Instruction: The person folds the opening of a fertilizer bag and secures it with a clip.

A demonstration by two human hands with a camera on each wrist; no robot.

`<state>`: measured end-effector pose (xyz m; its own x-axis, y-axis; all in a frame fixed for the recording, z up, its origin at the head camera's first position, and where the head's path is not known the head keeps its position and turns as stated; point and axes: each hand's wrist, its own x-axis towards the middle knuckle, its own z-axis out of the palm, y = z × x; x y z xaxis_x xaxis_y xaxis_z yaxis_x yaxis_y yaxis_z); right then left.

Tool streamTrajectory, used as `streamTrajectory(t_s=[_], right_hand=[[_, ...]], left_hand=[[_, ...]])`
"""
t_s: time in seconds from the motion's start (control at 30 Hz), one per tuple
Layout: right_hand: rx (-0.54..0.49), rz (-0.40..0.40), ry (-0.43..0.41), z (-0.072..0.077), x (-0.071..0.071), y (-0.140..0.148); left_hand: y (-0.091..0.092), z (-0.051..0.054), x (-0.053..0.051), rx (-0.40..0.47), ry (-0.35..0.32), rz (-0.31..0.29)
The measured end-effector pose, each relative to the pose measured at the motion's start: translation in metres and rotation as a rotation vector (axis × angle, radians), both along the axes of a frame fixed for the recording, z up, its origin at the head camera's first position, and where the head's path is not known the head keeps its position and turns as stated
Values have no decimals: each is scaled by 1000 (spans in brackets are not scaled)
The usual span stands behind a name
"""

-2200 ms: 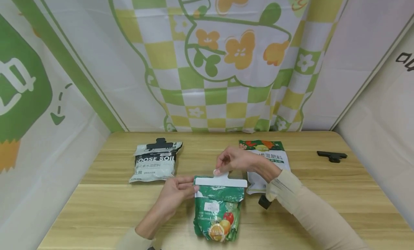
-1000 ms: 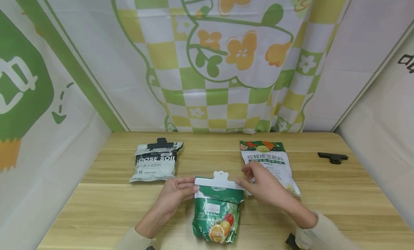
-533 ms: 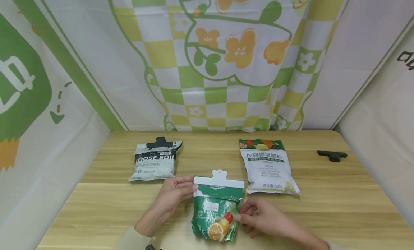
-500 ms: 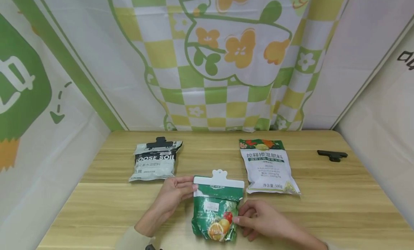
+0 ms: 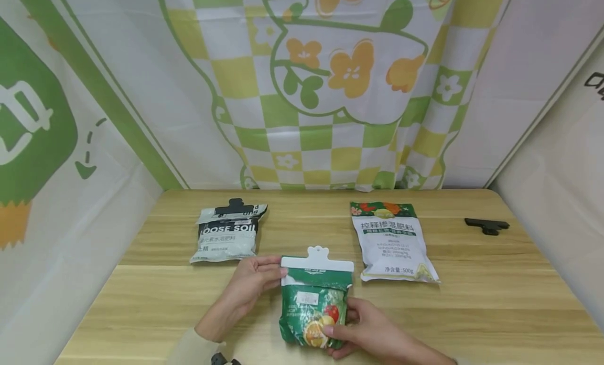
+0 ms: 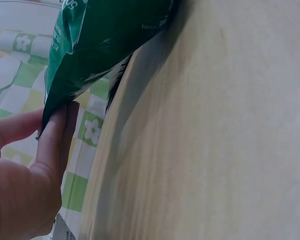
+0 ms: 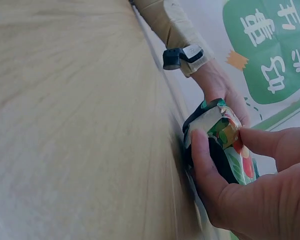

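Observation:
A green bag point(image 5: 302, 302) printed with fruit is in the front middle of the table in the head view. Across its folded top sits a white bag clip point(image 5: 317, 263). My left hand point(image 5: 245, 286) pinches the bag's upper left corner; in the left wrist view the thumb and fingers of that hand point(image 6: 27, 165) have the green bag's edge point(image 6: 100, 45) between them. Low on the bag's right side, my right hand point(image 5: 365, 331) grips it, thumb in front and fingers behind. The right wrist view shows that hand point(image 7: 250, 175) around the bag's lower end point(image 7: 222, 127).
A Loose Soil bag point(image 5: 226, 242) with a black clip point(image 5: 235, 206) on its top lies at the back left. Behind and to the right lies a white fertilizer bag point(image 5: 389, 244). A loose black clip point(image 5: 487, 226) rests near the table's right side.
My right hand has left the white clip, come down along the bag's right side and taken hold near its bottom. The left hand has kept its pinch on the upper left corner.

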<state>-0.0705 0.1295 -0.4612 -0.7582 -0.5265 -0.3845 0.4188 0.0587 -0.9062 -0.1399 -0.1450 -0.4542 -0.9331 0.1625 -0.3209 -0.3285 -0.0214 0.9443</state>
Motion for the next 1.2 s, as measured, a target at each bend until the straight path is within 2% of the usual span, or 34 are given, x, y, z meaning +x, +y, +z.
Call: streamTrajectory(t_s=[0.17,0.53,0.8,0.93,1.07,1.2], right_hand=[[-33,-6,19,0,-1,-1],[42,-46,62,14,-9,2],[70,-77,115,24,-25,5],[121,-108,126,26,-33,7],[155,-114,137,28,-40,8],[147,-114,151,29,-47,7]], left_hand=[[-1,1,-2,14,-12,10],[3,7,-10,-11,2,79],[11,15,-23,-4,41,123],[15,18,-31,3,52,143],[16,19,-38,-4,44,158],[16,17,-44,-10,19,170]])
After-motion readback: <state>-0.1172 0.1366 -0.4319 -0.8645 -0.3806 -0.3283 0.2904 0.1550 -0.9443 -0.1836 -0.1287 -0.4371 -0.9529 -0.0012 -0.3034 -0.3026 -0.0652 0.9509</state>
